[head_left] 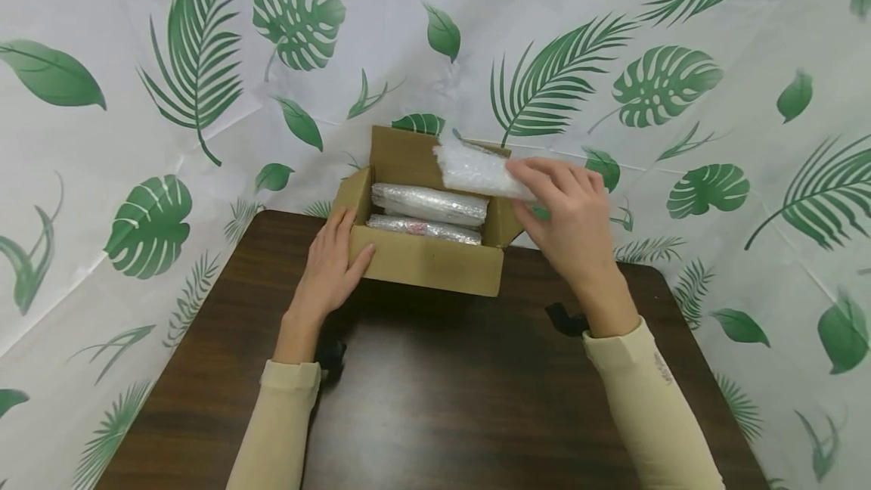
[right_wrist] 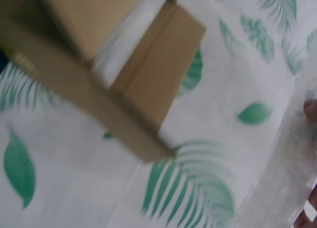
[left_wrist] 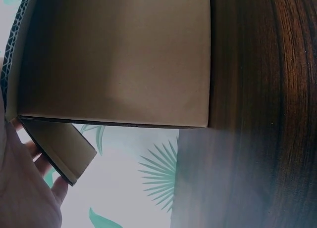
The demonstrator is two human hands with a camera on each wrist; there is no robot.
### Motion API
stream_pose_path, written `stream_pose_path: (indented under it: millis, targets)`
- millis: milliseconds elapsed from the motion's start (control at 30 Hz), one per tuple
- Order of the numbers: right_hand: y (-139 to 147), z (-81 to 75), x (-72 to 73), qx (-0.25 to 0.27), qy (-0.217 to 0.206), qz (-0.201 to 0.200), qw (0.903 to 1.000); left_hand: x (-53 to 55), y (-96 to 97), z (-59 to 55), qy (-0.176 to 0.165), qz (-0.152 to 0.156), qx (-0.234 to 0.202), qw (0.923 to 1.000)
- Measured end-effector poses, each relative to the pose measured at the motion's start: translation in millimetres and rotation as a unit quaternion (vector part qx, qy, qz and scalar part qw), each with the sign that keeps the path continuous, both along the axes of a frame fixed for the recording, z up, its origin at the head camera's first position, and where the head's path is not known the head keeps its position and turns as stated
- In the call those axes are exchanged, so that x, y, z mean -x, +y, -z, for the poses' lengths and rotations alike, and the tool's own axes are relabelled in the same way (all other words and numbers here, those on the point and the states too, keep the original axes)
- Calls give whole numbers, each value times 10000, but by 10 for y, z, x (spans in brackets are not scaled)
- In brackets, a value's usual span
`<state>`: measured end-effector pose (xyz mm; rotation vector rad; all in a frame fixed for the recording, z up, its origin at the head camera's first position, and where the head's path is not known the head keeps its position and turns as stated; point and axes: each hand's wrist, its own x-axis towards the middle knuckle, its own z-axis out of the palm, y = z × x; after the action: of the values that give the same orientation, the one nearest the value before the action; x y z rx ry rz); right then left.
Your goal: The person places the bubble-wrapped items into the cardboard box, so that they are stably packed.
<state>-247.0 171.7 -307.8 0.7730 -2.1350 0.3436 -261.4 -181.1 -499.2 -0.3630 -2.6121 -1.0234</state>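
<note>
An open cardboard box (head_left: 427, 266) stands at the table's far edge, its flaps spread. Inside lie bubble-wrapped packages, one (head_left: 430, 205) behind another (head_left: 425, 229); the nearer shows a pinkish patch. My left hand (head_left: 330, 263) grips the box's left front corner, with the fingers along the side flap (left_wrist: 64, 149) and the thumb at the front flap. Above the box's right side, my right hand (head_left: 568, 206) pinches a flat bubble-wrapped package (head_left: 476, 169) between thumb and fingers. In the right wrist view, that bubble wrap (right_wrist: 282, 188) hangs at the right edge. The wrapped contents are hidden.
The dark wooden table (head_left: 435, 384) extends in front of the box. A white backdrop sheet (head_left: 415, 36) with green leaf prints hangs close behind the box and on both sides. Black straps or mounts (head_left: 565, 320) sit at both wrists.
</note>
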Motion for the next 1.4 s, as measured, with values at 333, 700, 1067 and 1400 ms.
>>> stream_pose_path:
  millis: [333,700,1067,1400]
  targets:
    - [-643,76,220,-770,-427,-85,9961,16,4,-5,74,1,-100,9999]
    - [-880,411,576,-1669,-2633,700,9476,64,94,-22,-39,27,-157,9999]
    - [-882,658,750,-2068,-3386,920,9133,67,105,-22,-34,-30,-229,9997]
    - [-846,682,731,-1683,-3606,616,9153,42,104,-25,-28,-95,-229,9997]
